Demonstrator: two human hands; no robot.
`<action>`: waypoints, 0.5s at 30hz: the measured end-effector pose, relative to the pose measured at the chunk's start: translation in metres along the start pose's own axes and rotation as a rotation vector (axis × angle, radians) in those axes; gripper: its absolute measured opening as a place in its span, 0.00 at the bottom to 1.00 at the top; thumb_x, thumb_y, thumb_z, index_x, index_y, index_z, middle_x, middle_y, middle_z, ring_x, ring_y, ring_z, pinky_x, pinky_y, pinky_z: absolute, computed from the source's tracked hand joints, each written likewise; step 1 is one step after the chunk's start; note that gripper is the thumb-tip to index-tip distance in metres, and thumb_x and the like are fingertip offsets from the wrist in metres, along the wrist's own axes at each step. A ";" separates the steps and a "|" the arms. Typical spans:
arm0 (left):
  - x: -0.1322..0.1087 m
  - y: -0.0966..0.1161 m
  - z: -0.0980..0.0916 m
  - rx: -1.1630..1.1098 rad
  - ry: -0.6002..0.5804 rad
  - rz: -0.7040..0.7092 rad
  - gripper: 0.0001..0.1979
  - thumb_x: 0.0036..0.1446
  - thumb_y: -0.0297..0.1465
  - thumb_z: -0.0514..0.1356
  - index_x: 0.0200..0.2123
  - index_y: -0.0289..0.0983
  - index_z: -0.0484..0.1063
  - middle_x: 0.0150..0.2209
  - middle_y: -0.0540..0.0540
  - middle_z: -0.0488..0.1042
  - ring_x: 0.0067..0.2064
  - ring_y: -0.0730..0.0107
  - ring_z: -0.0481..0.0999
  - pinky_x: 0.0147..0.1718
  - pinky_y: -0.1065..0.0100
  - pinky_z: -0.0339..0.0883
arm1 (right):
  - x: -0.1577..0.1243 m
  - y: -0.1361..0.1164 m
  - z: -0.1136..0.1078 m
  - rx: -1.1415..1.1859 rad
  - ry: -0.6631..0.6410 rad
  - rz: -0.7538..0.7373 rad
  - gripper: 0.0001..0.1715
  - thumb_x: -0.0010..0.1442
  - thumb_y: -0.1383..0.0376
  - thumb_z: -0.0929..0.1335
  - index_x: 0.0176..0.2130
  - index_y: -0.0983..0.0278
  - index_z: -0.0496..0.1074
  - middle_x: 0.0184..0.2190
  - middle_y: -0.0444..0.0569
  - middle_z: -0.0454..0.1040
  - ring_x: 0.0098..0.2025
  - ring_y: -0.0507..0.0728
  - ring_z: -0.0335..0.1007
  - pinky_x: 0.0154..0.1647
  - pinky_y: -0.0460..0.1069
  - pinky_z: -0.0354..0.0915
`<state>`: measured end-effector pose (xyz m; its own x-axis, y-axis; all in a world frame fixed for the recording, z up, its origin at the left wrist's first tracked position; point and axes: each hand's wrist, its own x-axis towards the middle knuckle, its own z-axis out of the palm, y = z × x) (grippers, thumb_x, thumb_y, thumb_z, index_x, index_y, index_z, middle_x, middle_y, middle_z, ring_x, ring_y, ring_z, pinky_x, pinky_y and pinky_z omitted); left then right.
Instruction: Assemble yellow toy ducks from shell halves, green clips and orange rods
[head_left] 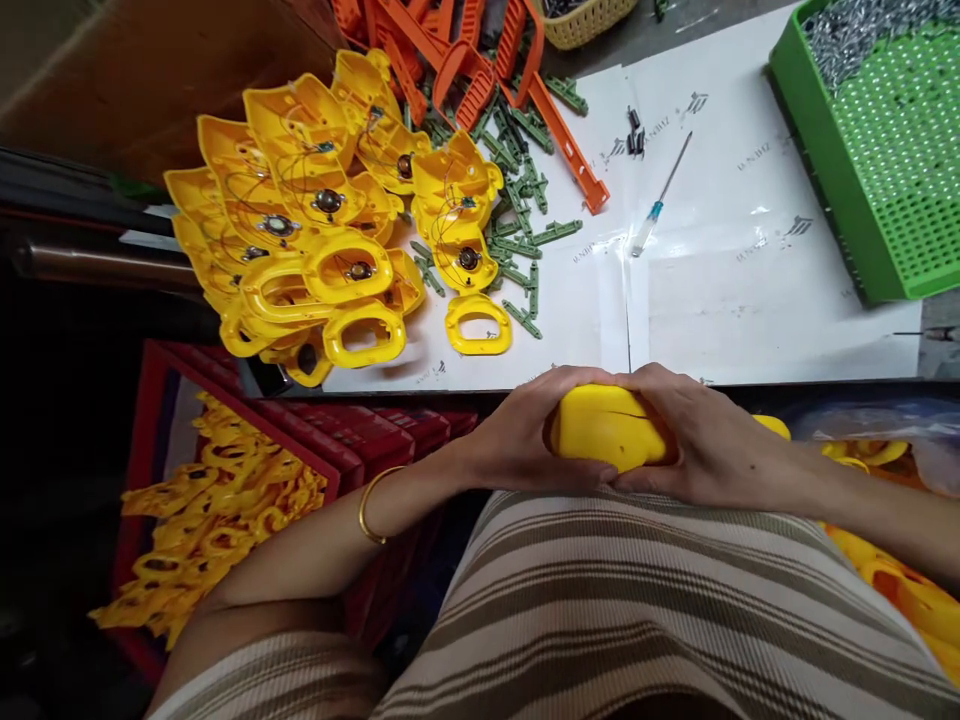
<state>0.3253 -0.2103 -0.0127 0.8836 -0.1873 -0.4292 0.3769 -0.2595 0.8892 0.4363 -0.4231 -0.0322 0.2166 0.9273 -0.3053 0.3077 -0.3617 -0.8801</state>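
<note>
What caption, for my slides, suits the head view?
Left hand and right hand clasp a yellow shell by the table, near piled shells, green clips, screwdriver.

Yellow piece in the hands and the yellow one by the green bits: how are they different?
The held piece shows a smooth back; the lying shell shows wires and a round metal part inside. Left hand and right hand clasp the held piece; no hand touches the lying shell. Both are yellow plastic.

Head-worn view, steeply down, close.
</note>
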 end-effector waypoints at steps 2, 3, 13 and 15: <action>0.002 0.004 -0.001 0.084 0.026 0.019 0.34 0.44 0.42 0.71 0.53 0.38 0.68 0.51 0.41 0.74 0.51 0.56 0.74 0.51 0.56 0.68 | -0.003 0.005 -0.008 0.024 -0.060 0.027 0.42 0.56 0.49 0.72 0.63 0.60 0.59 0.53 0.54 0.69 0.51 0.62 0.70 0.50 0.58 0.68; 0.003 0.007 -0.003 0.125 0.014 0.012 0.33 0.44 0.41 0.70 0.53 0.37 0.68 0.50 0.41 0.74 0.49 0.57 0.75 0.49 0.57 0.69 | -0.006 0.008 -0.010 0.027 -0.075 0.051 0.40 0.57 0.48 0.71 0.62 0.59 0.60 0.53 0.53 0.69 0.51 0.61 0.70 0.50 0.57 0.68; 0.029 0.032 0.003 0.562 -0.258 -0.120 0.22 0.50 0.44 0.63 0.45 0.38 0.74 0.43 0.44 0.78 0.43 0.58 0.76 0.43 0.59 0.68 | -0.014 0.012 0.004 -0.079 0.005 0.099 0.28 0.59 0.49 0.70 0.50 0.66 0.73 0.39 0.53 0.72 0.38 0.59 0.69 0.36 0.52 0.64; 0.032 0.027 0.005 0.593 -0.281 -0.179 0.22 0.49 0.45 0.63 0.44 0.39 0.74 0.43 0.44 0.78 0.43 0.57 0.77 0.42 0.59 0.68 | -0.011 0.012 0.007 -0.089 -0.013 0.138 0.27 0.58 0.50 0.70 0.49 0.66 0.74 0.38 0.52 0.73 0.38 0.59 0.69 0.36 0.52 0.63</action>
<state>0.3629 -0.2279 -0.0031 0.6860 -0.3115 -0.6575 0.2236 -0.7697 0.5980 0.4311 -0.4365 -0.0418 0.2511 0.8690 -0.4264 0.3568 -0.4926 -0.7938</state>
